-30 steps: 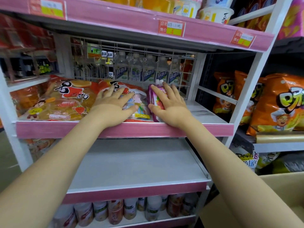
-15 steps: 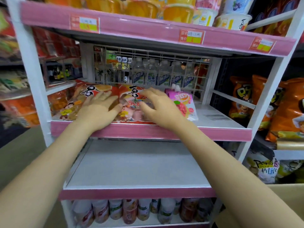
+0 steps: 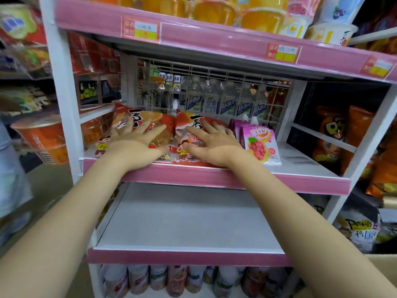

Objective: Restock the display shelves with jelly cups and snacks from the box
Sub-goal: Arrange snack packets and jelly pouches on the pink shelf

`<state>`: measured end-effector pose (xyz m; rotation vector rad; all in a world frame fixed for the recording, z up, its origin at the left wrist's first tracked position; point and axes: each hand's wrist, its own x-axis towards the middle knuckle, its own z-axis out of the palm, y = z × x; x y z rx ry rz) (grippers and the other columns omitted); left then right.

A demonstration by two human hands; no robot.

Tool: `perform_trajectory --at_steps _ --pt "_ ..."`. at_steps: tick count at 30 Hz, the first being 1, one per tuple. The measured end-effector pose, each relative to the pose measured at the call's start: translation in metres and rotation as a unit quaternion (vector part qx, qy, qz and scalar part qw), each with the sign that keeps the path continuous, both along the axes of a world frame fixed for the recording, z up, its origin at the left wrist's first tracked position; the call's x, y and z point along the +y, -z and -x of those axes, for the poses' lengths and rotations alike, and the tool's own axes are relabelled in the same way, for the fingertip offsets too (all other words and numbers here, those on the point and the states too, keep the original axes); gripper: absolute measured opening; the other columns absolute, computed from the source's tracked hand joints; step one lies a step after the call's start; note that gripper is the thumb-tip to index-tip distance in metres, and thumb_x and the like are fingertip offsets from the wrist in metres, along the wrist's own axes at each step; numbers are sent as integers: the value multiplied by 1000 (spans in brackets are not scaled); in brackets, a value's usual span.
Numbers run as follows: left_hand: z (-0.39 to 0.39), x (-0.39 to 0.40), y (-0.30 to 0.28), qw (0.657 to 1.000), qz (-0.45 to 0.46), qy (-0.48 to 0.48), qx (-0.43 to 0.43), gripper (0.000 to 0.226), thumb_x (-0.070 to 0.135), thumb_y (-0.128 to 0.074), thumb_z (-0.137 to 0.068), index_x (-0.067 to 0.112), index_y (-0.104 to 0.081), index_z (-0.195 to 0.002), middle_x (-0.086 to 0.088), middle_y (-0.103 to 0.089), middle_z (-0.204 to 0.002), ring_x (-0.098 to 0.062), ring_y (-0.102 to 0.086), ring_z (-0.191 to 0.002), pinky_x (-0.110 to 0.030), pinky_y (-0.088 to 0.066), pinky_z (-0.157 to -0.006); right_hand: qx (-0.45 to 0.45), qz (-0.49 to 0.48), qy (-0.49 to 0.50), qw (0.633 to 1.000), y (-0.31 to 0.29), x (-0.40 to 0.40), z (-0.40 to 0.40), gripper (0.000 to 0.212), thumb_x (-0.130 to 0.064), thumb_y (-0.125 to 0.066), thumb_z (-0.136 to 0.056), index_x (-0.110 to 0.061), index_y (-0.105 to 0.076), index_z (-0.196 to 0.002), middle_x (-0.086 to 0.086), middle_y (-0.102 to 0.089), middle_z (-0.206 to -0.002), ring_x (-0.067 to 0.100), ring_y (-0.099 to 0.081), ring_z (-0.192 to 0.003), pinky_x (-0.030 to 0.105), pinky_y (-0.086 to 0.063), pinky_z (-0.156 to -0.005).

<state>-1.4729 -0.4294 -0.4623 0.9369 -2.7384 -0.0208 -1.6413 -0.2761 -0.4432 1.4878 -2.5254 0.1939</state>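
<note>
Two large red-and-orange jelly bags lie side by side on the middle pink-edged shelf (image 3: 279, 181). My left hand (image 3: 137, 140) rests flat with spread fingers on the left bag (image 3: 137, 116). Flat on the right bag (image 3: 193, 121) lies my right hand (image 3: 212, 143), fingers straight. Just right of that hand stand pink jelly pouches (image 3: 260, 143) with white caps, leaning back. The cardboard box (image 3: 382, 263) shows only as a corner at the lower right.
Orange jelly cups (image 3: 217, 9) fill the top shelf. The shelf below (image 3: 189, 220) holds nothing. Bottles (image 3: 171, 280) line the bottom shelf. A wire grid (image 3: 214, 93) backs the middle shelf. Orange snack bags (image 3: 343, 134) hang at right, and a person's sleeve (image 3: 10, 168) is at left.
My right hand has left the pink pouches and moved left onto the right jelly bag. My left hand has shifted onto the left bag. The camera has swung, so the shelf sits further right.
</note>
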Motion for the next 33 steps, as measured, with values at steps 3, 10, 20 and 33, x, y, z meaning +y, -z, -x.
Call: perform_trajectory --at_steps 3,10,20,33 --pt "2 1 -2 1000 1 -10 4 66 78 -16 -91 56 -3 -152 13 11 -165 -28 13 -153 -62 3 -120 4 15 -17 1000 2 5 -9 67 -78 -27 -91 -53 -18 -152 -3 -6 -167 26 2 -154 54 1 -122" --pt "30 55 -6 963 94 115 225 64 64 -25 -97 32 -39 -151 2 -25 -164 -18 -15 -152 -44 -1 -124 102 261 -13 960 1 80 25 56 -51 -43 -95 -30 -44 -147 3 -36 -158 25 -24 -149 47 -9 -122" --pt "122 82 -1 991 67 114 0 68 68 -10 -96 39 -4 -157 7 -2 -167 -17 1 -154 -50 2 -123 -15 242 8 970 29 93 88 69 -59 -36 -90 -26 -41 -150 15 -34 -156 39 -26 -144 49 -25 -118" --pt "92 117 -19 991 -42 102 -70 73 64 -15 -98 30 7 -159 -3 12 -167 -22 18 -152 -49 12 -122 -52 76 94 991 5 112 45 70 -61 -30 -98 -30 -16 -159 12 -6 -167 43 -6 -151 59 -17 -119"
